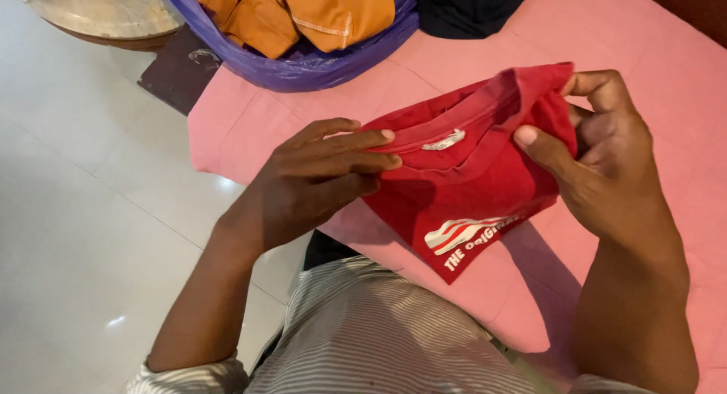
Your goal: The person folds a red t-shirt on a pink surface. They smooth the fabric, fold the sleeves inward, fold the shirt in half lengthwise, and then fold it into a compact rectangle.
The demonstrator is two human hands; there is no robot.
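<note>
Both hands hold a folded red shirt (469, 174) above the pink worktop (666, 68). The left hand (318, 178) pinches its nine o'clock edge; the right hand (598, 151) has its grip closed on the two o'clock corner. At eleven o'clock sits a purple bag (303, 68) of orange clothes (303, 11).

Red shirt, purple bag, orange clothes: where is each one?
Red shirt (469, 182): head view, on its folded front below the collar.
Purple bag (303, 72): head view, on its front wall.
Orange clothes (303, 11): head view, on the pile inside the bag.

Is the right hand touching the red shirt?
Touching. The head view shows the right hand pinching the folded edge of the red shirt, with the thumb on top of the cloth and the fingers curled behind it.
</note>
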